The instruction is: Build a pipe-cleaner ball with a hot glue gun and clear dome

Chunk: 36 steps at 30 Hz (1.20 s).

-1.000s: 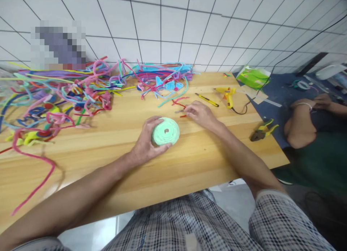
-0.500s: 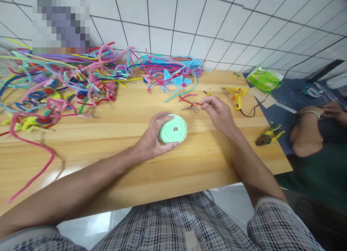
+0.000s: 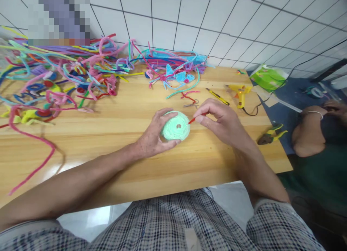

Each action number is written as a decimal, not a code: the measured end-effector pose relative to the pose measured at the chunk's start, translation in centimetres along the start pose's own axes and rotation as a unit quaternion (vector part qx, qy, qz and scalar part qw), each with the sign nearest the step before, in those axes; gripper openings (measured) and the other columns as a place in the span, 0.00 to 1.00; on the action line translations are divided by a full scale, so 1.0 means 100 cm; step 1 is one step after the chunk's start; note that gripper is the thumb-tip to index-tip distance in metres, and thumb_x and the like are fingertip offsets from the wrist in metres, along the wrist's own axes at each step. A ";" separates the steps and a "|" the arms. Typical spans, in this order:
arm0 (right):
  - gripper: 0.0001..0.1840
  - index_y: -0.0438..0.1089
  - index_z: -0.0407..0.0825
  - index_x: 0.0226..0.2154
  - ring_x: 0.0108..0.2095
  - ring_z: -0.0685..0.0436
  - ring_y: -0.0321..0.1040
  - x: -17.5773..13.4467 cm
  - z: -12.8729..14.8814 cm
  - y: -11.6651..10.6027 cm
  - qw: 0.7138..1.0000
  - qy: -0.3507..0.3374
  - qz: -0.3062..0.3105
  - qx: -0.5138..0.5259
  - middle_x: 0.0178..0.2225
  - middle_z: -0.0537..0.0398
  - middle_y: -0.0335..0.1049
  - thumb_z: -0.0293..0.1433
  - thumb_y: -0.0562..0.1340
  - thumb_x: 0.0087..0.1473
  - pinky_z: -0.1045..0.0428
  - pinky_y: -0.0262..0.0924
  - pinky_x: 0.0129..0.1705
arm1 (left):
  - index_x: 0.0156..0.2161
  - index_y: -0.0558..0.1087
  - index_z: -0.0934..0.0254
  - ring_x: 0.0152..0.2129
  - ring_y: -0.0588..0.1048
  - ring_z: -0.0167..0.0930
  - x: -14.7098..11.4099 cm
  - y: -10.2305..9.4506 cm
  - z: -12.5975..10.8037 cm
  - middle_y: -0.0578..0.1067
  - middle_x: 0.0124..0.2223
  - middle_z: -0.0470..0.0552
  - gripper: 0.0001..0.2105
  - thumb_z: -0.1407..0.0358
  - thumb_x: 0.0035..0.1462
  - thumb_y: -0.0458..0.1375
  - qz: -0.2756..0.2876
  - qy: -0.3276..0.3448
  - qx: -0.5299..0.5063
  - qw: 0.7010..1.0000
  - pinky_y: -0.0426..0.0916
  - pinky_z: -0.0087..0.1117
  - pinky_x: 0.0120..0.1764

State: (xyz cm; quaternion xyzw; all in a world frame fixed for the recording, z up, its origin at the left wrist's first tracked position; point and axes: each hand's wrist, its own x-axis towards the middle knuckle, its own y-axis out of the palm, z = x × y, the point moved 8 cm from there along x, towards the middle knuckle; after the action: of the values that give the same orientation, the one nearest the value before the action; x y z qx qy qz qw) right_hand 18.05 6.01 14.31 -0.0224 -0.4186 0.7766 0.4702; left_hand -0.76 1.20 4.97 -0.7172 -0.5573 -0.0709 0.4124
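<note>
My left hand is wrapped round the left side of a mint-green coil, thumb below and fingers above. The coil looks wound from fuzzy pipe cleaner and has a small hole in the middle of its face. In my right hand a short red pipe cleaner is pinched between thumb and forefinger. Its tip is at the coil's right edge; whether it touches I cannot tell. Just beyond lie small scissors, partly covered by red pipe cleaner scraps.
Tangled coloured pipe cleaners fill the back left; a blue and pink bundle lies by the tiled wall. Rightward are a yellow utility knife, a corded glue gun, pliers and a green packet. Another person's arm is at far right.
My right hand has come nearer, bringing the red pipe cleaner from beside the scissors to the coil's right edge. The utility knife is now uncovered. My left hand keeps its hold on the coil.
</note>
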 end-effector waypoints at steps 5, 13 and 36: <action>0.04 0.75 0.57 0.38 0.38 0.42 0.75 0.008 0.019 0.020 0.996 -0.032 0.081 -0.029 0.38 0.57 0.79 0.34 0.67 0.69 0.44 0.69 0.45 | 0.77 0.54 0.51 0.74 0.64 0.52 0.002 0.001 -0.004 0.67 0.72 0.64 0.42 0.59 0.64 0.70 0.014 0.013 0.005 1.000 0.66 0.63 0.71; 0.05 0.73 0.56 0.37 0.38 0.42 0.74 0.009 0.018 0.031 0.994 -0.043 0.090 -0.053 0.37 0.56 0.78 0.31 0.65 0.68 0.44 0.67 0.43 | 0.76 0.56 0.52 0.73 0.65 0.51 0.004 0.001 -0.006 0.68 0.70 0.64 0.42 0.61 0.63 0.70 0.004 0.025 -0.012 1.000 0.68 0.61 0.71; 0.05 0.71 0.51 0.35 0.35 0.46 0.69 0.014 0.015 0.033 0.993 -0.030 0.108 -0.037 0.33 0.57 0.74 0.26 0.64 0.65 0.49 0.60 0.43 | 0.75 0.59 0.52 0.74 0.63 0.46 0.004 -0.002 -0.003 0.66 0.73 0.62 0.28 0.57 0.76 0.59 0.037 -0.012 -0.040 0.998 0.65 0.57 0.73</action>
State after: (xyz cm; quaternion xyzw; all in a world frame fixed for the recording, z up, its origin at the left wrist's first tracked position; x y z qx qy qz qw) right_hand 14.27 5.37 13.56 -0.0619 -0.4562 0.8072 0.3695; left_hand -0.64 1.26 5.46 -0.7541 -0.5318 -0.0690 0.3792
